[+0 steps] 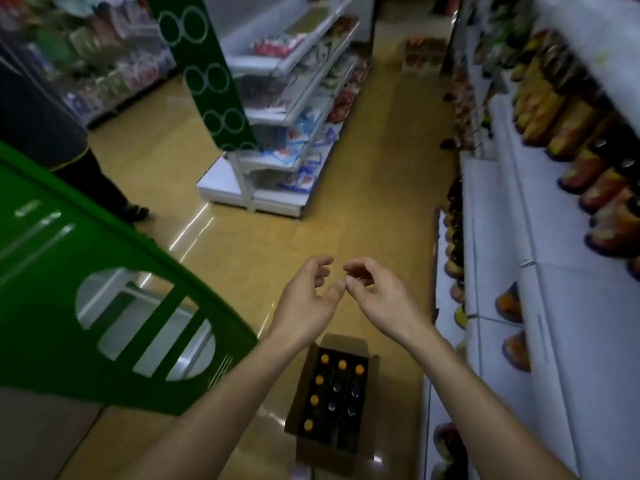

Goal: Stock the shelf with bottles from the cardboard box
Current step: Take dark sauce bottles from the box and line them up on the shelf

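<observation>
An open cardboard box point(302, 393) stands on the floor below my arms. Inside it are several dark bottles point(341, 382), some with orange caps and some with dark caps. My left hand point(308, 296) and my right hand point(377, 292) hover side by side above the floor, beyond the box, fingers loosely curled and holding nothing. Their fingertips nearly meet. The white shelf point(540, 271) runs along the right, with rows of bottles point(568, 133) on its upper levels and a few lower down.
A green display stand point(104, 271) fills the left foreground. A white shelf unit point(284, 133) with packaged goods stands mid-aisle. A person's legs point(100, 188) show at the left. The tan floor point(381, 168) stretches ahead between the shelves.
</observation>
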The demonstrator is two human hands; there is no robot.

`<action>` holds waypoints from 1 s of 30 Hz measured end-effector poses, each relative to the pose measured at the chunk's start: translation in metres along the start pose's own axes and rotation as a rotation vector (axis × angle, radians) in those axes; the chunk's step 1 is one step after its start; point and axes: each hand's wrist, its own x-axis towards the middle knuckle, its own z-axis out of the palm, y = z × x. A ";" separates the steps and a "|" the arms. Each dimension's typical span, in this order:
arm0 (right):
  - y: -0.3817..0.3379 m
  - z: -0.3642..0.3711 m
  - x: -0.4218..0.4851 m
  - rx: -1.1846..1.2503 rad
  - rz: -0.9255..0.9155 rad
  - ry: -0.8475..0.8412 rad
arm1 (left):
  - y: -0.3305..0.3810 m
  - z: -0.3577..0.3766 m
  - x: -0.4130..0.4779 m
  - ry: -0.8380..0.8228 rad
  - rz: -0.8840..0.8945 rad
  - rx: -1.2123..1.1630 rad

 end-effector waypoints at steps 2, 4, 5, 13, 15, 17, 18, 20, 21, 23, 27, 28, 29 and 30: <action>0.013 0.021 0.002 0.004 0.029 -0.059 | -0.024 0.004 -0.004 0.003 -0.065 0.013; 0.027 0.040 0.001 0.002 0.051 -0.102 | -0.046 0.009 -0.008 0.003 -0.111 0.030; 0.036 0.050 0.000 0.004 0.065 -0.122 | -0.059 0.012 -0.009 0.003 -0.137 0.042; 0.107 0.123 -0.014 0.014 0.253 -0.255 | -0.164 0.048 -0.012 -0.044 -0.332 0.019; 0.129 0.143 -0.019 -0.005 0.284 -0.274 | -0.194 0.060 -0.013 -0.061 -0.353 0.021; 0.153 0.165 -0.024 -0.016 0.320 -0.301 | -0.228 0.073 -0.015 -0.080 -0.384 0.011; 0.165 0.175 -0.026 -0.025 0.339 -0.314 | -0.245 0.080 -0.015 -0.093 -0.400 0.004; 0.191 0.198 -0.031 -0.037 0.391 -0.334 | -0.279 0.092 -0.018 -0.131 -0.444 -0.003; 0.201 0.206 -0.034 -0.046 0.411 -0.342 | -0.291 0.096 -0.021 -0.149 -0.457 -0.006; 0.228 0.228 -0.040 -0.065 0.453 -0.361 | -0.325 0.108 -0.027 -0.187 -0.487 -0.005; 0.282 0.276 -0.051 -0.080 0.542 -0.381 | -0.393 0.135 -0.035 -0.251 -0.520 0.018; 0.294 0.286 -0.054 -0.084 0.561 -0.383 | -0.407 0.142 -0.036 -0.267 -0.531 0.017; 0.307 0.297 -0.056 -0.087 0.576 -0.382 | -0.420 0.150 -0.036 -0.286 -0.541 0.015; 0.319 0.307 -0.057 -0.090 0.592 -0.380 | -0.433 0.158 -0.037 -0.308 -0.550 0.021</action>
